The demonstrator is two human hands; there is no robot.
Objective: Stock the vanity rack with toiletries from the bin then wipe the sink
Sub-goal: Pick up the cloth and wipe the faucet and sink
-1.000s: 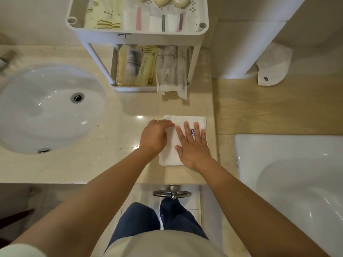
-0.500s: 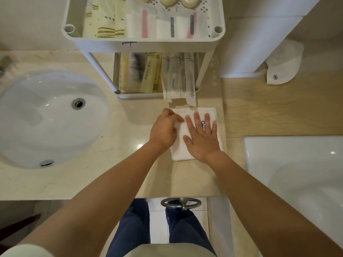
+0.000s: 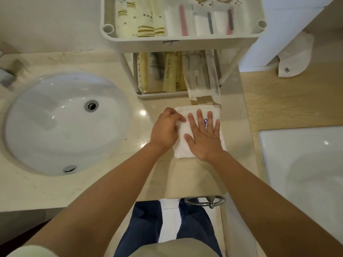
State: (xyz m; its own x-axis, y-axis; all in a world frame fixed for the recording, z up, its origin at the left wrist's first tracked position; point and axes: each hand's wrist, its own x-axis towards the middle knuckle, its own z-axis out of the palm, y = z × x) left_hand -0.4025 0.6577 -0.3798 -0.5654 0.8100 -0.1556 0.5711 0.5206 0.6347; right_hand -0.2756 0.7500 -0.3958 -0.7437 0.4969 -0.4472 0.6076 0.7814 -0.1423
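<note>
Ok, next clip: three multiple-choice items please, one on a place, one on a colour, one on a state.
1. Where does the folded white towel lie? A) in the sink basin B) on the counter, before the vanity rack C) on the rack's top shelf
2. The towel's embroidered emblem is: A) purple B) red C) green
3. The right hand is: A) gripping a bottle B) a raised fist C) flat on the towel, fingers straight
Answers: 1 B, marble shows beside it; 2 A, purple stitching shows between the fingers; 3 C, palm down, fingers spread.
</note>
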